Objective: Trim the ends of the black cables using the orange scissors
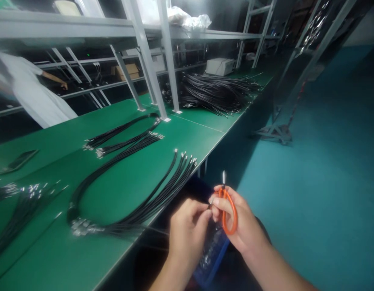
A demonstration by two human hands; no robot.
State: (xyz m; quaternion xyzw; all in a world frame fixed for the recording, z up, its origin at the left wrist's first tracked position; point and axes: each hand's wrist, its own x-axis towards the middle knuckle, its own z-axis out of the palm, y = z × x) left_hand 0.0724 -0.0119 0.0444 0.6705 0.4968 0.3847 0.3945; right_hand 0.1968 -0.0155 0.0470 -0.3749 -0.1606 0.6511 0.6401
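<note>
Orange-handled scissors (230, 214) rest in my right hand (243, 220), their short blades pointing up and away. That hand is closed, and its thumb and fingertips meet those of my left hand (188, 230). My left hand pinches a thin black cable end, partly hidden by the fingers. Just left of my hands, a bundle of black cables (144, 202) with silvery tips bends in a U over the green table (123, 194). Its bend is gathered around a clump of metal ends (84, 226).
Below my hands is a blue bin (215, 262) with small shiny pieces. More cables (217, 91) lie in a pile by a white box (220, 66). A phone-like dark object (20, 161) lies at left. White shelf posts (150, 64) rise from the table; a person in white (32, 89) stands beyond.
</note>
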